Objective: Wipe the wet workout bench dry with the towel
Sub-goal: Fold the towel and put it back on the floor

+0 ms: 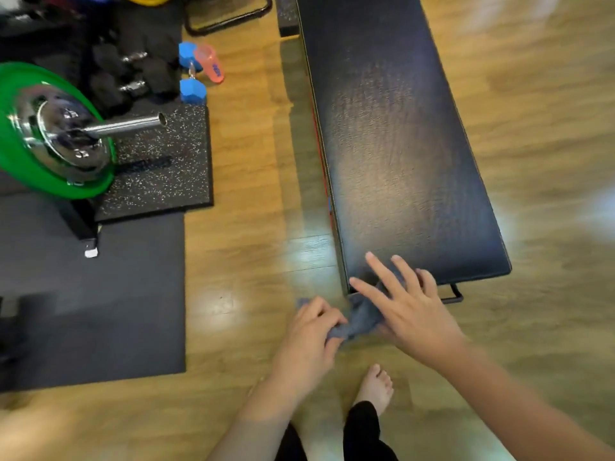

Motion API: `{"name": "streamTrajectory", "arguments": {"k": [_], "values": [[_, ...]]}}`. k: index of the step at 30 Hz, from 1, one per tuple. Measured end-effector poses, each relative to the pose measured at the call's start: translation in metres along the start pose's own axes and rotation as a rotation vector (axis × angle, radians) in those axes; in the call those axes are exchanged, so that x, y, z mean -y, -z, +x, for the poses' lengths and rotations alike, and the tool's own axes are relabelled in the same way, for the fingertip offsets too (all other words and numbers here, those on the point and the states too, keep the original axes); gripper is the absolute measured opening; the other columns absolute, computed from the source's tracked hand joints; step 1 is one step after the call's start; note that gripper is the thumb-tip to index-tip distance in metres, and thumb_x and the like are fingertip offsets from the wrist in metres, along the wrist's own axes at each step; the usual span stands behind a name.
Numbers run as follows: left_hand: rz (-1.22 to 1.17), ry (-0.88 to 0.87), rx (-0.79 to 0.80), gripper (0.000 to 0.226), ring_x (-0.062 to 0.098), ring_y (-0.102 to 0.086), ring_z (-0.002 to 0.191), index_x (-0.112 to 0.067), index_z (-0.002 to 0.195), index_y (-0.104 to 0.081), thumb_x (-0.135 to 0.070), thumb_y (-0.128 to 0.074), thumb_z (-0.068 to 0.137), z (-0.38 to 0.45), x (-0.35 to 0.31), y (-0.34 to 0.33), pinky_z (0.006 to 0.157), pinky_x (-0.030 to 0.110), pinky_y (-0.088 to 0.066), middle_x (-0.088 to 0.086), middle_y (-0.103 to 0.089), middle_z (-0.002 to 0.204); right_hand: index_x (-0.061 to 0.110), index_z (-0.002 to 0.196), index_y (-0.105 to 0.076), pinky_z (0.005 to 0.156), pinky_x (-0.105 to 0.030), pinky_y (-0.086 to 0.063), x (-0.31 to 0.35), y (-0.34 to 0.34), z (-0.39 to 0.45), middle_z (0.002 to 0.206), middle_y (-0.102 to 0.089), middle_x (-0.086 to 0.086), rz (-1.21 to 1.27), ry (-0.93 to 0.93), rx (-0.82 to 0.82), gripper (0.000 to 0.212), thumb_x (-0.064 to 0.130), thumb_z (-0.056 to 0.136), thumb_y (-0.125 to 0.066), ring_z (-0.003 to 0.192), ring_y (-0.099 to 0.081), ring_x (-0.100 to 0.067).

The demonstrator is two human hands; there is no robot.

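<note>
Far left: round green weight plate [20,134] on a chrome barbell sleeve [126,125], end pointing right, above a black speckled rubber tile [166,181] and a plain dark floor mat [93,294]. Behind these, black hex dumbbells [133,74], then a blue hex dumbbell [191,74] standing beside a translucent pink cup [211,63] on the light wooden plank floor [239,194]. Right of centre: long black padded workout bench [392,144], running from the top of the view down towards the hands, surface dull with a pale sheen along its middle; wet or dry, cannot tell through the blur. Thin black metal foot bar [454,296] just under the near right end. Below the near left corner of the bench: small grey-blue cloth towel [361,319], bunched, hanging between both hands, upper part touching or just off the bench corner, cannot tell which. Left hand [311,331] curled closed, fingers pinching the lower left end of the towel. Right hand [404,304] spread flat, fingers apart and stretched towards the bench edge, palm over the towel's upper right part; grip underneath hidden. Bottom centre: one bare foot [376,387] on the floor below black trouser legs [362,430].
</note>
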State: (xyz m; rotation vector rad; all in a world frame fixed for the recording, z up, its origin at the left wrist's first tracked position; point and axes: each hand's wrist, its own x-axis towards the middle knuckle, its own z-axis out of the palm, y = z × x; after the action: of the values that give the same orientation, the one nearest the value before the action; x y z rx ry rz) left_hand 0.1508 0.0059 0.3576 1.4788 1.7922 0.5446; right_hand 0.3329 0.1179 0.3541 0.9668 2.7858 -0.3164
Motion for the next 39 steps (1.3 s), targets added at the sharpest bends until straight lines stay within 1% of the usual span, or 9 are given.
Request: {"name": "streamTrajectory", "arguments": {"k": [2, 4, 8, 14, 21, 24, 28, 36, 39], "values": [[0.034, -0.033, -0.022, 0.028, 0.010, -0.046, 0.096, -0.024, 0.097, -0.059, -0.007, -0.062, 0.076, -0.031, 0.016, -0.001, 0.087, 0.020, -0.039, -0.011, -0.046, 0.100, 0.023, 0.116, -0.061, 0.095, -0.060, -0.038, 0.024, -0.010, 0.002, 0.147, -0.048, -0.007, -0.039, 0.146, 0.008, 0.062, 0.033, 0.060, -0.086, 0.132, -0.044, -0.041], [0.025, -0.038, -0.056, 0.031, 0.011, -0.047, 0.098, -0.024, 0.099, -0.059, -0.004, -0.062, 0.076, -0.054, 0.041, -0.001, 0.089, 0.020, -0.039, -0.012, -0.050, 0.103, 0.021, 0.093, -0.058, 0.087, -0.051, -0.039, 0.051, -0.029, 0.004, 0.109, -0.066, -0.005, -0.031, 0.225, -0.037, 0.043, 0.027, 0.058, -0.082, 0.111, -0.057, -0.032], [0.012, 0.015, -0.050, 0.021, 0.011, -0.047, 0.097, -0.027, 0.100, -0.056, -0.017, -0.054, 0.082, -0.079, 0.094, 0.002, 0.087, 0.025, -0.041, -0.012, -0.055, 0.102, 0.020, 0.078, -0.052, 0.066, -0.039, -0.026, 0.098, -0.067, 0.006, 0.071, -0.059, 0.000, 0.074, 0.166, 0.023, 0.040, 0.024, 0.051, -0.080, 0.068, -0.057, -0.026], [0.058, 0.086, 0.051, 0.020, 0.016, -0.047, 0.097, -0.024, 0.106, -0.060, -0.023, -0.051, 0.089, -0.082, 0.186, -0.038, 0.083, 0.037, -0.045, -0.009, -0.057, 0.102, 0.022, 0.078, -0.050, 0.064, -0.038, -0.024, 0.137, -0.158, 0.014, 0.070, -0.058, 0.002, 0.111, 0.031, 0.175, 0.048, 0.023, 0.047, -0.086, 0.067, -0.056, -0.025], [-0.047, 0.139, 0.086, 0.022, 0.016, -0.051, 0.101, -0.018, 0.110, -0.065, -0.013, -0.060, 0.089, -0.021, 0.305, -0.120, 0.083, 0.024, -0.036, -0.001, -0.062, 0.106, 0.024, 0.091, -0.049, 0.068, -0.040, -0.041, 0.122, -0.288, 0.071, 0.085, -0.064, 0.000, 0.076, -0.066, 0.304, 0.039, 0.021, 0.067, -0.079, 0.083, -0.061, -0.027], [-0.214, 0.214, 0.181, 0.013, 0.011, -0.058, 0.088, -0.021, 0.097, -0.065, -0.014, -0.066, 0.086, 0.017, 0.356, -0.147, 0.076, 0.028, -0.042, -0.005, -0.066, 0.092, 0.026, 0.112, -0.046, 0.089, -0.040, -0.034, 0.105, -0.340, 0.104, 0.114, -0.062, -0.003, 0.153, -0.107, 0.376, 0.022, 0.021, 0.091, -0.052, 0.112, -0.054, -0.028], [-0.336, 0.249, 0.218, 0.008, 0.006, -0.052, 0.068, -0.014, 0.082, -0.065, -0.012, -0.073, 0.080, 0.077, 0.412, -0.166, 0.064, 0.026, -0.040, -0.008, -0.058, 0.069, 0.024, 0.110, -0.049, 0.083, -0.039, -0.039, 0.081, -0.390, 0.151, 0.111, -0.065, -0.006, 0.276, -0.128, 0.335, 0.017, 0.026, 0.094, -0.051, 0.109, -0.058, -0.031], [-0.075, 0.286, -0.060, 0.029, 0.025, -0.058, 0.106, -0.013, 0.112, -0.063, -0.012, -0.068, 0.083, 0.183, 0.491, -0.192, 0.095, 0.038, -0.047, 0.010, -0.062, 0.112, 0.024, 0.087, -0.041, 0.074, -0.038, -0.037, 0.034, -0.452, 0.256, 0.091, -0.057, -0.005, 0.250, -0.208, 0.187, 0.014, 0.023, 0.097, -0.050, 0.093, -0.056, -0.033], [0.160, 0.181, -0.247, 0.031, 0.025, -0.049, 0.109, -0.017, 0.116, -0.057, -0.019, -0.064, 0.086, 0.184, 0.488, -0.199, 0.092, 0.041, -0.045, 0.006, -0.054, 0.114, 0.020, 0.084, -0.042, 0.069, -0.037, -0.033, 0.024, -0.466, 0.271, 0.092, -0.060, -0.010, 0.226, -0.245, 0.084, 0.014, 0.018, 0.097, -0.047, 0.089, -0.055, -0.035]]}}
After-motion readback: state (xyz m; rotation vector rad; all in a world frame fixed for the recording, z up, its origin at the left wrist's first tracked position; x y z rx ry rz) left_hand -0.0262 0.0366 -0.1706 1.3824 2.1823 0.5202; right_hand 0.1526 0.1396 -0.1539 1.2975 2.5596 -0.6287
